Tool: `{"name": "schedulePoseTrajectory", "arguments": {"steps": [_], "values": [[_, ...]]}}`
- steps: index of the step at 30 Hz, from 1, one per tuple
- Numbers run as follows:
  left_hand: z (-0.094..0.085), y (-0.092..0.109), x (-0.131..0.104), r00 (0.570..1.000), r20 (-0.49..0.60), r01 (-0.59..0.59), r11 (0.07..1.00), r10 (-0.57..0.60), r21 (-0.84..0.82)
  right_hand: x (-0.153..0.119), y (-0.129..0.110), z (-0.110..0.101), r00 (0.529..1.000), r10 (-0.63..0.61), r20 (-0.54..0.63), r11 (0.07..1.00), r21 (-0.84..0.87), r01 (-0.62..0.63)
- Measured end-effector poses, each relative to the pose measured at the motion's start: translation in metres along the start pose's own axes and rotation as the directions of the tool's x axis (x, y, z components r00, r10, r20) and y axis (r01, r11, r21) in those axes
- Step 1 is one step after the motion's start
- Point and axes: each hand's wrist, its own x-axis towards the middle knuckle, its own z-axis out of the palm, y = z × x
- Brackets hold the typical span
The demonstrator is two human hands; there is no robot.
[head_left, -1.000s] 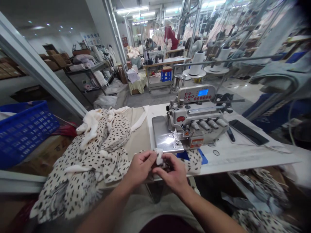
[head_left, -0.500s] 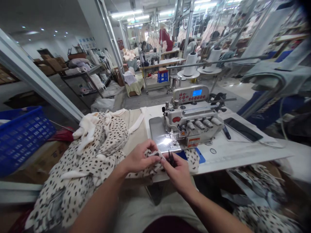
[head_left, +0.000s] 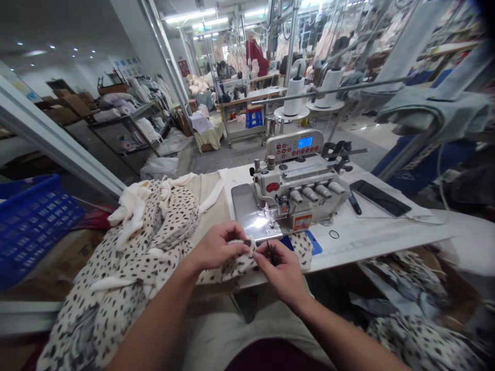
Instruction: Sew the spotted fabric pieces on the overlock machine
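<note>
My left hand (head_left: 218, 248) pinches the edge of a cream fabric piece with dark spots (head_left: 236, 268), just in front of the overlock sewing machine (head_left: 297, 178). Close beside it, my right hand (head_left: 285, 273) has a pair of dark thread snips (head_left: 272, 252) in its curled fingers, blades pointing up. The thumb and forefinger of that hand meet at the same fabric edge; whether they grip it I cannot tell. The fabric runs over the table's front edge, below the machine's lit metal plate (head_left: 255, 219).
A heap of spotted garments (head_left: 154, 247) covers the left side. On the right of the table (head_left: 348, 242) lie a phone (head_left: 381, 198), a dark-handled tool (head_left: 355, 204) and a black ring (head_left: 333, 234). A blue basket (head_left: 38, 224) stands far left; thread cones (head_left: 294, 97) rise behind.
The fingertips of my right hand have come slightly away from the left ones along the fabric edge. The whole view has shifted a little, with the machine appearing further left.
</note>
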Motion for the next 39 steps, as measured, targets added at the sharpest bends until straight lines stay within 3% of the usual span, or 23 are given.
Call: {"name": "schedulePoseTrajectory", "arguments": {"steps": [5,10,13,17,21,26,35,39], "values": [[0.001,0.005,0.0,1.0,-0.01,0.021,1.0,-0.021,-0.006,0.001,0.005,-0.006,0.996,0.019,0.087,0.999,0.024,-0.021],[0.002,0.008,0.001,1.0,0.003,0.018,1.0,-0.018,0.006,0.004,-0.005,-0.006,0.986,-0.077,0.15,0.997,0.031,0.073],[0.001,0.01,0.001,1.0,-0.012,0.001,1.0,-0.001,0.031,0.008,-0.01,-0.004,0.985,-0.124,0.123,0.992,-0.016,0.127],[-0.001,0.011,0.0,1.0,0.015,-0.027,0.995,0.026,0.092,0.012,-0.01,-0.004,0.99,-0.071,0.124,0.989,-0.119,0.086],[-0.001,0.01,-0.002,1.0,0.002,-0.006,0.999,0.006,0.052,0.012,-0.01,-0.005,0.99,-0.009,0.142,0.995,-0.095,0.023],[0.007,0.004,-0.003,0.995,-0.094,0.02,0.999,-0.024,-0.046,0.009,-0.01,-0.003,0.995,0.044,0.094,0.997,-0.066,-0.038],[0.022,0.0,-0.004,0.965,-0.26,-0.025,1.0,0.029,0.018,0.008,-0.007,0.001,0.999,0.032,-0.012,0.996,-0.078,-0.033],[0.025,0.004,-0.002,0.96,-0.271,-0.067,0.998,0.068,0.013,0.009,-0.007,-0.002,0.99,0.133,-0.052,0.989,0.079,-0.129]]}}
